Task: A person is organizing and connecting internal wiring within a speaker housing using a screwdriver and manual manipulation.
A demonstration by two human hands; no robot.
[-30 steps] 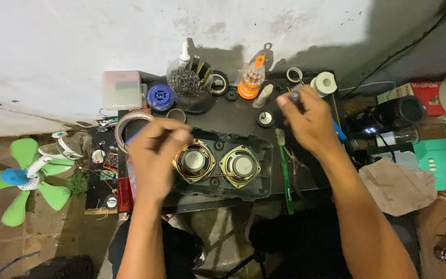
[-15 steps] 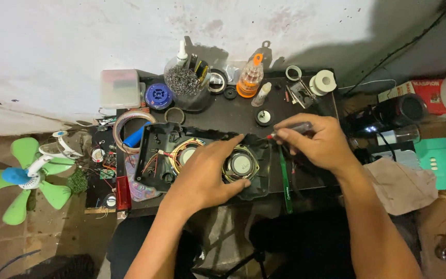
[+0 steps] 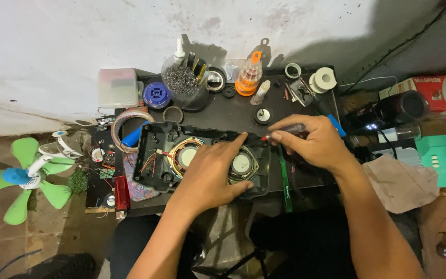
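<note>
Centrally on dark worktable (image 3: 233, 111): black plastic speaker housing (image 3: 153, 150), opened, two round speaker cones side by side, gold-rimmed, coloured wires at its 9 o'clock end. Left hand (image 3: 212, 173) flat on housing, fingers spread, pressing, gripping nothing, covering gap between cones. Right hand (image 3: 313, 142) at housing's 2 o'clock, fingers closed round slim screwdriver (image 3: 285, 132), tip touching housing's upper edge. Orange bottle (image 3: 248, 77) at 12 o'clock. Green fan (image 3: 27, 173) at 9 o'clock, well apart.

The speaker case (image 3: 153, 155) lies at the worktop's (image 3: 233, 116) front edge; bottles (image 3: 249, 77) stand along the back edge, and a fan (image 3: 27, 173) lies left on the floor (image 3: 6, 243).
</note>
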